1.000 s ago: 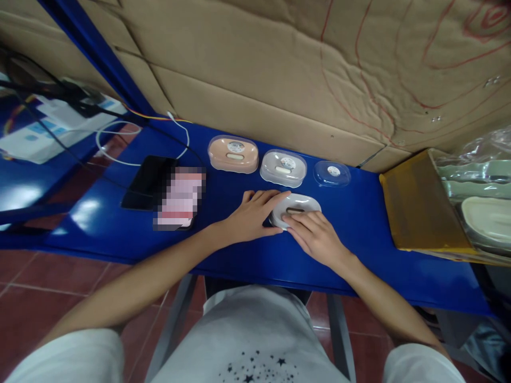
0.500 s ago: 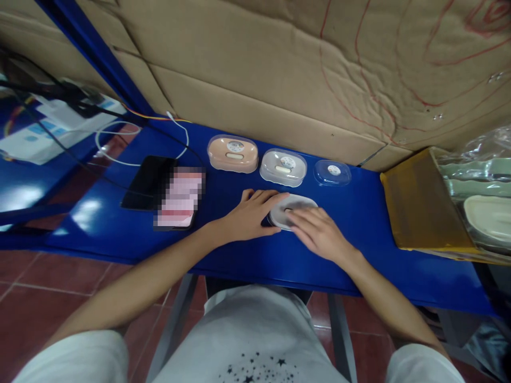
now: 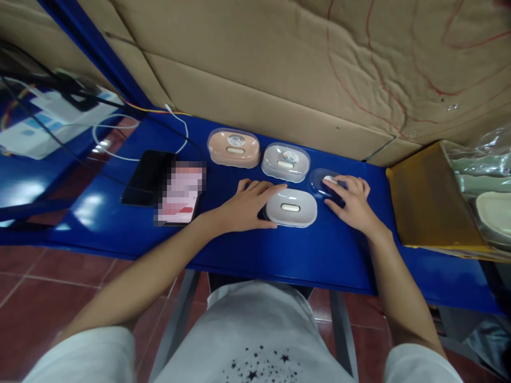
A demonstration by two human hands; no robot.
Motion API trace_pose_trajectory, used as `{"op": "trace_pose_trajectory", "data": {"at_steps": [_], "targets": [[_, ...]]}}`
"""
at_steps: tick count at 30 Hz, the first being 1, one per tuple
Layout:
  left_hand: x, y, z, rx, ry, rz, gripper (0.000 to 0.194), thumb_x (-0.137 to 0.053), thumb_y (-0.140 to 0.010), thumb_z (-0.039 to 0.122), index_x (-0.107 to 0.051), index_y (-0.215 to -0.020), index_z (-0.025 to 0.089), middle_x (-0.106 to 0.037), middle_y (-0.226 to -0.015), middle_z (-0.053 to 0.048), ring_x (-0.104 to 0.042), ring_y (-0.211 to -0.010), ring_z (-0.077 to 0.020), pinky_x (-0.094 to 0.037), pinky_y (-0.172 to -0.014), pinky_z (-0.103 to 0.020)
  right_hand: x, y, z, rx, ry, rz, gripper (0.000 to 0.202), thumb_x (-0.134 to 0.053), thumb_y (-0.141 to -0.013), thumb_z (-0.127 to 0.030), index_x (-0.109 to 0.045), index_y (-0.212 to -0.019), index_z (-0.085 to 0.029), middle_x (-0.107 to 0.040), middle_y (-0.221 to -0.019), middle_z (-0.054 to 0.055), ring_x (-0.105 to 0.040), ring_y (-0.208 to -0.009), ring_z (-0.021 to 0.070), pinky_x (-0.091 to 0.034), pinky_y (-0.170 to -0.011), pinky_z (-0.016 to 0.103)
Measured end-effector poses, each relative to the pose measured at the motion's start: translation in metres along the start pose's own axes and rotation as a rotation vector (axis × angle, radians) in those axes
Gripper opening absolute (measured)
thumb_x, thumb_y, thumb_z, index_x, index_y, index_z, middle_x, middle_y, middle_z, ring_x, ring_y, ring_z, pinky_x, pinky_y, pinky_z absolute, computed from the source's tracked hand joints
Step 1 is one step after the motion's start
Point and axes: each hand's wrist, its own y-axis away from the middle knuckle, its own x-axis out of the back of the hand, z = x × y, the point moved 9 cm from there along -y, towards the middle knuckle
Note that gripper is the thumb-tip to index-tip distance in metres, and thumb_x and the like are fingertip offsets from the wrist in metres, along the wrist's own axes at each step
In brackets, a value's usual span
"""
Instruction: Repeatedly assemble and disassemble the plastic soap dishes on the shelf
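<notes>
A grey oval dish (image 3: 300,215) with a pale bar in its middle lies uncovered on the blue table. My left hand (image 3: 249,207) holds its left end between thumb and fingers. My right hand (image 3: 351,201) is over the right part of a clear plastic lid (image 3: 317,181) with a round sticker, its fingers apart and touching it. Behind them stand a peach dish (image 3: 229,159) and another grey dish (image 3: 275,162), each under a clear lid with a round sticker.
Two phones, one black (image 3: 146,178) and one with a lit screen (image 3: 181,191), lie at the left beside cables and a white power strip (image 3: 40,138). A taped cardboard box (image 3: 423,197) with wrapped dishes stands right. Cardboard (image 3: 255,64) lines the back.
My right hand has left the grey dish and moved right to the clear lid. My left hand stays at the dish. The view has shifted slightly.
</notes>
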Motion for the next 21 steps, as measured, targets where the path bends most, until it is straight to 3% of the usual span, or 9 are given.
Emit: {"op": "trace_pose_trajectory", "data": {"at_steps": [4,7,10,13,18,21], "targets": [[0.0,0.0,0.0,-0.012,0.01,0.001,0.095,-0.082,-0.09,0.052,-0.032,-0.168,0.029,-0.055,-0.157,-0.016,-0.048,-0.147,-0.0387,-0.022,-0.123,-0.054,0.001,0.007,0.007,-0.028,-0.049,-0.042,0.081,-0.072,-0.095,-0.063,-0.046,-0.165,-0.031,-0.04,-0.173,0.019,-0.034,-0.162,0.0466,-0.026,-0.125,0.075],[0.001,0.0,0.0,-0.013,0.003,0.01,0.095,-0.083,-0.09,0.051,-0.034,-0.168,0.028,-0.056,-0.157,-0.016,-0.05,-0.145,-0.0392,-0.022,-0.123,-0.054,-0.002,0.004,0.017,-0.051,-0.199,-0.059,0.082,-0.072,-0.094,-0.065,-0.047,-0.164,-0.029,-0.051,-0.167,0.019,-0.046,-0.156,0.0422,-0.036,-0.124,0.069],[0.002,0.0,0.001,-0.008,-0.009,0.024,0.095,-0.084,-0.089,0.05,-0.035,-0.167,0.027,-0.057,-0.157,-0.016,-0.051,-0.145,-0.0389,-0.023,-0.122,-0.053,0.011,0.001,0.016,-0.055,-0.323,0.04,0.077,-0.077,-0.092,-0.062,-0.054,-0.157,-0.029,-0.06,-0.157,0.017,-0.058,-0.146,0.0381,-0.045,-0.122,0.061],[0.002,0.0,0.001,-0.021,0.001,0.038,0.1,-0.084,-0.09,0.048,-0.027,-0.171,0.027,-0.056,-0.16,-0.016,-0.051,-0.146,-0.0385,-0.024,-0.122,-0.052,0.02,0.001,-0.008,0.004,-0.377,0.093,0.074,-0.077,-0.093,-0.057,-0.053,-0.157,-0.029,-0.059,-0.157,0.016,-0.058,-0.146,0.0373,-0.046,-0.123,0.06],[-0.001,-0.001,0.0,-0.036,0.011,0.049,0.109,-0.082,-0.091,0.05,-0.016,-0.174,0.027,-0.052,-0.164,-0.018,-0.051,-0.146,-0.0417,-0.023,-0.122,-0.055,0.006,0.004,-0.069,0.153,-0.361,-0.052,0.078,-0.077,-0.095,-0.055,-0.046,-0.162,-0.031,-0.051,-0.166,0.016,-0.049,-0.154,0.0387,-0.044,-0.124,0.063],[-0.003,-0.002,-0.001,-0.041,0.034,0.05,0.112,-0.084,-0.09,0.052,-0.014,-0.175,0.029,-0.051,-0.165,-0.018,-0.051,-0.146,-0.0421,-0.024,-0.121,-0.056,0.0,0.005,-0.087,0.196,-0.333,-0.085,0.079,-0.076,-0.096,-0.054,-0.043,-0.164,-0.033,-0.047,-0.169,0.015,-0.048,-0.154,0.0387,-0.044,-0.124,0.064]]}}
